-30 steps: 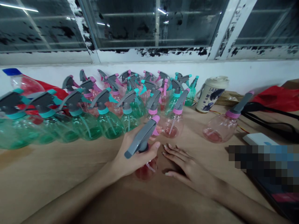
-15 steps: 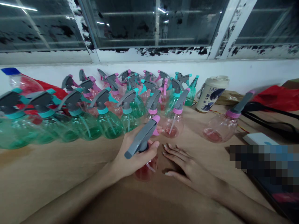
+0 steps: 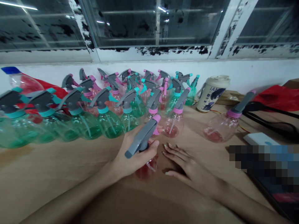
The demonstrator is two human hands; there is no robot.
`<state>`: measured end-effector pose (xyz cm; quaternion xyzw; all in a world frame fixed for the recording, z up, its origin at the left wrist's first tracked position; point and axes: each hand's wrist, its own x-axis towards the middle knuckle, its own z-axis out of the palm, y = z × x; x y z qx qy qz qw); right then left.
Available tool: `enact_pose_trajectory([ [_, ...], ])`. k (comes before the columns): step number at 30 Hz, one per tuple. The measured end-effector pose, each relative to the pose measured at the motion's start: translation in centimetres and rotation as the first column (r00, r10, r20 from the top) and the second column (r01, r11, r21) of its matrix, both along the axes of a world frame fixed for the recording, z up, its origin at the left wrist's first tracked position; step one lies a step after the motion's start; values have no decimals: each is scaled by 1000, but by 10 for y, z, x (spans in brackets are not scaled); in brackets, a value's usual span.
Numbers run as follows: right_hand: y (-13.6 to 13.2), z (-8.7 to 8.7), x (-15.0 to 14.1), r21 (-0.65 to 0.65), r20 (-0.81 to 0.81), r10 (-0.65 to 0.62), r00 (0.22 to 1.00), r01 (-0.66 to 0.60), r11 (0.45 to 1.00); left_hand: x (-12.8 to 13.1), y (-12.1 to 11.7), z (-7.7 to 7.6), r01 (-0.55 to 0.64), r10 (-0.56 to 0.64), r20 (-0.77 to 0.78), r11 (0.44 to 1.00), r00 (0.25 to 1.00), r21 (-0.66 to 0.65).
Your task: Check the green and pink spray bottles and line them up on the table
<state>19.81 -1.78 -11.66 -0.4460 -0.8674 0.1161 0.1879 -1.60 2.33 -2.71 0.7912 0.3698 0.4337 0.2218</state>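
Observation:
My left hand [image 3: 133,155] is wrapped round the neck of a pink spray bottle [image 3: 146,170], which has a grey head and a pink nozzle. The bottle stands on the table [image 3: 93,174], its nozzle pointing away to the upper right; my fingers hide its collar. Just right of it, my right hand [image 3: 184,163] lies flat on the table with its fingers stretched out, holding nothing. Directly beyond the hands stands another pink spray bottle [image 3: 173,126], and a green spray bottle [image 3: 112,124] is among those to the left.
Several green and pink spray bottles crowd along the wall. A lone pink spray bottle [image 3: 219,127] stands at right, near a paper cup [image 3: 211,95], black straps [image 3: 280,119] and a white box [image 3: 259,139]. A blue-capped bottle [image 3: 23,82] is far left. A dark, partly pixelated object lies right.

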Motion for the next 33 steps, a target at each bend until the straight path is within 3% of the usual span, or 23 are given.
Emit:
enact_pose_trajectory([
  [14, 0, 0, 1, -10, -12, 14, 1000, -14, 1000, 3, -1, 12, -9, 9, -52, 1000, 999, 10],
  [18, 0, 1, 1, -7, -15, 14, 1000, -14, 1000, 5, -2, 14, -5, 3, -32, 999, 999, -46],
  [33, 1, -1, 1, 17, -53, 23, 998, -22, 1000, 1, -2, 3, 1, -1, 1, 1000, 1000, 0],
])
